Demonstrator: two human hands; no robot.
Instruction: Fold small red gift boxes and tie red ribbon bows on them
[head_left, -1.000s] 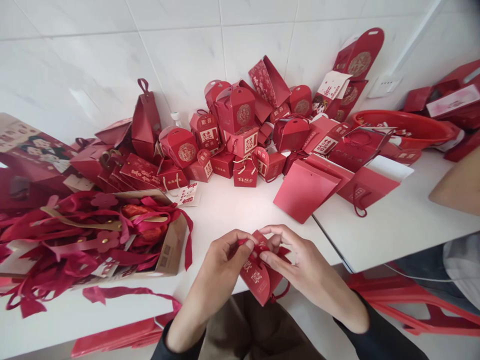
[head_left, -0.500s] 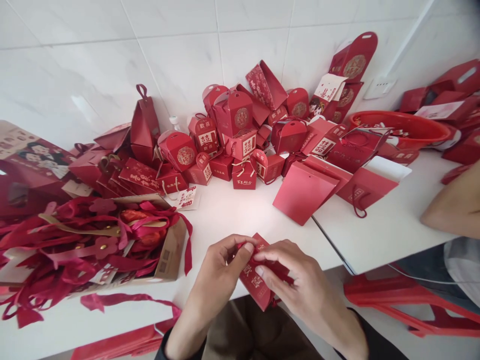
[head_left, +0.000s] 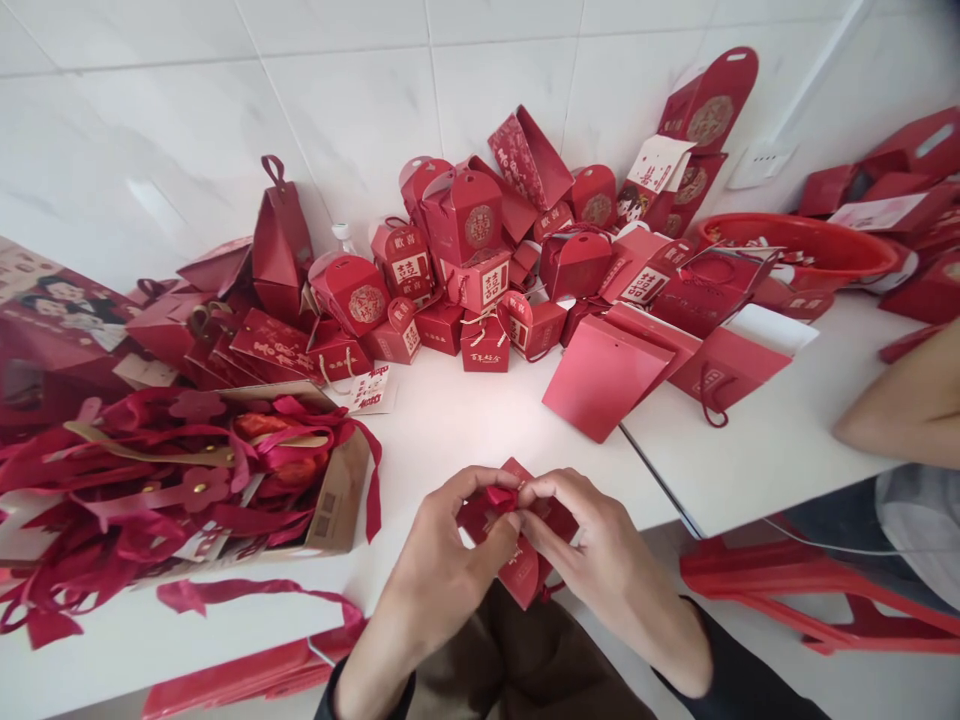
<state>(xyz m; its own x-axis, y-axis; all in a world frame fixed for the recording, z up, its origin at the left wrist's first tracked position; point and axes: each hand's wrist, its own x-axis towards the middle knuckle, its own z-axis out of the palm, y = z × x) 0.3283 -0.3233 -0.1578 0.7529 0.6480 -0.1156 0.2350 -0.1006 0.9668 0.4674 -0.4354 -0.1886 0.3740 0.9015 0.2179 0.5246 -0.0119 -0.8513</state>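
Note:
At the table's front edge, a small red gift box point(head_left: 523, 582) with gold lettering lies beneath my two hands. A dark-red ribbon point(head_left: 501, 497) bunches up over it. Thumb and fingers of my left hand point(head_left: 450, 560) are pinched on the ribbon from one side. From the other side my right hand point(head_left: 604, 550) pinches at the same ribbon, its fingertips meeting those of the left. The fingers partly cover the box and the ribbon's ends.
A cardboard box point(head_left: 341, 505) of ribbons and tags stands at left. Red gift boxes point(head_left: 465, 215) pile against the tiled wall. Flat red bags point(head_left: 606, 375) lie right of centre, before a red basin point(head_left: 870, 262). Another person's arm point(head_left: 900, 400) rests beside a red stool point(head_left: 810, 600).
My right fingers have come together at the ribbon, against the left ones. The red ribbon now shows between my hands. The view has shifted slightly.

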